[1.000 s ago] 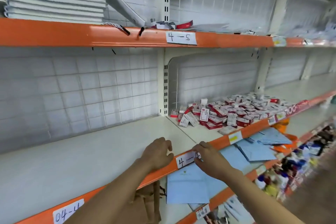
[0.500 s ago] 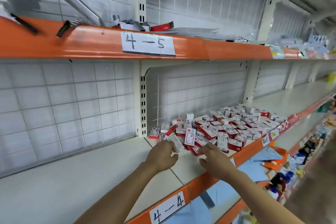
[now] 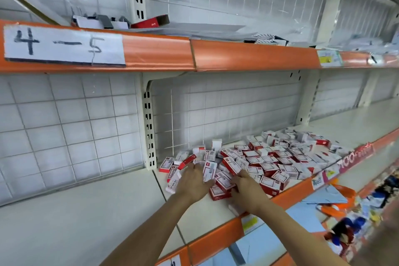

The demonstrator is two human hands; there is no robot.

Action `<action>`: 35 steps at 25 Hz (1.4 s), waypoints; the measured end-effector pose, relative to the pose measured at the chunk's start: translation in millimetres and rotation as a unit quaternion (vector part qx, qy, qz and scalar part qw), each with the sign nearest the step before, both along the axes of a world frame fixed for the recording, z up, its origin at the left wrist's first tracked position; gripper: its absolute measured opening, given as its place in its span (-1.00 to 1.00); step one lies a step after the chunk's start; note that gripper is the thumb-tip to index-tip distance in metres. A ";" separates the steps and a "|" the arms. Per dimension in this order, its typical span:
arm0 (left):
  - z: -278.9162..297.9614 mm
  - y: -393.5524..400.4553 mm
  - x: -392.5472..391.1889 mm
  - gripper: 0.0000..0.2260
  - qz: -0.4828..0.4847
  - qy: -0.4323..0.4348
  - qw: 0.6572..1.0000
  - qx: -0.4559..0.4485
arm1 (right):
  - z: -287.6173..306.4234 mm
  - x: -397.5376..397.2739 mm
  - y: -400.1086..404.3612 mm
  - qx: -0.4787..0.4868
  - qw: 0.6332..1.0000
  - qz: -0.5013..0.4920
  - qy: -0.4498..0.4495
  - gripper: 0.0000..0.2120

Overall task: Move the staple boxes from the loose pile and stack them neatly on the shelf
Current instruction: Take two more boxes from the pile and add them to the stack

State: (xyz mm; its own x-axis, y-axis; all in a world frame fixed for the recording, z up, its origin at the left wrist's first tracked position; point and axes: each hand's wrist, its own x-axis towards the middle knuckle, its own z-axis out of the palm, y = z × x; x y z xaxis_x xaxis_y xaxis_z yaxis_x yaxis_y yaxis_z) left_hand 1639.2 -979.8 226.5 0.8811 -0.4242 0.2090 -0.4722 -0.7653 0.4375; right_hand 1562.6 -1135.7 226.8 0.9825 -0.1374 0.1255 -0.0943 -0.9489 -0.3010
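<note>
Reaching into the near end of the pile (image 3: 254, 162), both hands are working among the red-and-white boxes. The left hand (image 3: 193, 181) is lying over a few boxes with its fingers bent down onto them, touching an upright box (image 3: 209, 171) just to its right; whether it is actually gripping one I cannot tell. The right hand (image 3: 246, 188) is pressing in among the boxes beside it, its fingertips hidden, so its grip is unclear too. The pile is sprawling loose across the shelf (image 3: 86, 222), running from the upright post (image 3: 149, 129) far off to the right. No neat stack is showing anywhere, and the wide stretch of shelf to the left is lying bare. By my reckoning the job is barely getting started: nearly every box is waiting to be lifted out and lined up.
</note>
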 end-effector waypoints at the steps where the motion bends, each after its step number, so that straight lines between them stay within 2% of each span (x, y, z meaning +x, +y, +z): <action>1: -0.8 -6.7 -0.3 -0.47 0.016 0.001 1.000 0.006 | -1.8 1.2 -0.9 0.002 1.000 0.007 -0.006 -0.73; 3: -1.2 -15.9 -2.2 -0.44 0.051 0.003 0.999 0.013 | -2.8 2.2 -3.2 0.009 1.000 0.026 -0.015 -0.74; 8: 4.5 -3.9 -8.3 -0.63 0.066 -0.009 0.998 0.010 | 6.7 6.3 -7.1 0.069 0.989 0.127 -0.006 -0.76; 11: 8.0 14.8 -17.3 -0.62 0.083 -0.021 0.996 0.008 | 10.8 15.3 -6.2 0.097 0.982 0.160 -0.004 -0.60; 14: 11.2 33.1 -33.0 -0.62 0.121 -0.016 0.992 0.024 | 8.1 27.8 -6.6 -0.008 0.982 0.185 -0.024 -0.42; 17: 10.1 47.7 -50.8 -0.53 0.139 -0.007 0.988 0.063 | 6.1 34.9 -6.0 -0.079 0.969 0.235 0.001 -0.30; 20: 8.0 61.4 -67.5 -0.49 0.161 0.004 0.983 0.088 | 7.0 38.7 -1.4 -0.098 0.961 0.256 0.025 -0.40; 23: 7.4 75.2 -81.7 -0.50 0.173 0.008 0.980 0.095 | 6.0 36.6 7.0 -0.077 0.955 0.284 0.028 -0.52; 27: 9.2 99.2 -100.7 -0.53 0.182 -0.005 0.980 0.082 | 4.1 24.5 30.5 0.005 0.947 0.322 -0.007 -0.61; 29: 11.4 114.8 -108.2 -0.54 0.178 -0.018 0.980 0.085 | 5.1 17.7 48.4 0.063 0.937 0.344 -0.009 -0.62; 35: 19.1 169.9 -130.3 -0.57 0.173 -0.036 0.981 0.075 | 10.1 3.5 118.8 0.055 0.920 0.385 -0.048 -0.62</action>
State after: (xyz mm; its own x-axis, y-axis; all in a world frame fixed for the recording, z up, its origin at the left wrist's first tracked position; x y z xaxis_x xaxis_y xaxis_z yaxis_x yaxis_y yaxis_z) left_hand 1509.0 -809.9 245.6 0.9633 -0.1329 0.2334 -0.1979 -0.9387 0.2822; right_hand 1566.1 -1016.9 236.9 0.7782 0.5785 0.2444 0.6263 -0.6861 -0.3702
